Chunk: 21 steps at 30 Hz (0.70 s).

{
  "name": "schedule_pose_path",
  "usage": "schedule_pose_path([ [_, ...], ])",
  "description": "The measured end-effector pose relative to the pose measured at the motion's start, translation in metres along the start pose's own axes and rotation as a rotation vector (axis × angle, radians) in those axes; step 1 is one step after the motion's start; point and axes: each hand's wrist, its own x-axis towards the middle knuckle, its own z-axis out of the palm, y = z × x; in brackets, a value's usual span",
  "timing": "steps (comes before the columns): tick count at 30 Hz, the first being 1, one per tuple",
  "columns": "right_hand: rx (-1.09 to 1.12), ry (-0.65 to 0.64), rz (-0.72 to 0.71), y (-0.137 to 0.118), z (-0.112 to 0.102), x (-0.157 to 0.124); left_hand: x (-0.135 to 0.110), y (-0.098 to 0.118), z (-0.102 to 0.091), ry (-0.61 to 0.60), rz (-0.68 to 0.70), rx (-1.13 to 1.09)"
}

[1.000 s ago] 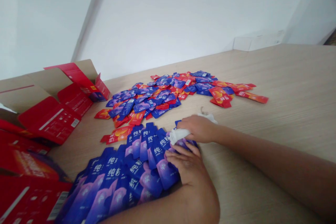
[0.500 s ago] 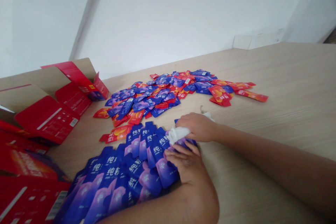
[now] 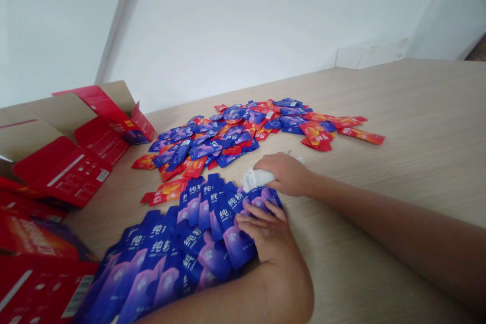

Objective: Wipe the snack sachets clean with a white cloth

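Observation:
My left hand [image 3: 268, 233] lies with its fingers spread on the right end of a row of overlapping blue-purple sachets [image 3: 152, 258]. Just beyond it, my right hand [image 3: 288, 174] is closed around a crumpled white cloth [image 3: 258, 178]. One end of the cloth sticks out to the left of the fingers, over the top edge of the rightmost sachets, and a little shows behind the hand. Whether the cloth touches the sachets I cannot tell.
Farther back, a loose heap of blue and red-orange sachets [image 3: 205, 149] spreads over the wooden table [image 3: 398, 172]. Open red cardboard boxes [image 3: 72, 172] line the left side. A white box-like object [image 3: 349, 58] stands against the wall at the back right.
My right hand has lifted slightly with the cloth, showing more of the sachets beneath it. My left hand stays spread on the row. The whole view has shifted a little.

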Motion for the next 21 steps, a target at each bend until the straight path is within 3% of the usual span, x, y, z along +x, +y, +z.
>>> schedule_pose_path([
  [4,-0.048,-0.164,-0.024,-0.004,0.004,0.001,0.0,0.0,-0.001,0.009,-0.013,0.01],
  [9,-0.101,-0.122,0.122,0.007,0.004,0.0,0.0,0.0,0.0,0.013,-0.015,0.025],
  [13,-0.023,-0.013,0.058,0.003,-0.001,0.0,0.0,0.001,0.001,0.013,-0.014,0.025],
  [17,0.018,-0.14,-0.065,-0.007,0.0,0.0,-0.001,0.0,-0.001,0.036,-0.004,0.011],
  [21,-0.069,-0.158,0.044,-0.001,0.007,-0.001,-0.001,-0.002,-0.002,0.043,-0.012,0.025],
])
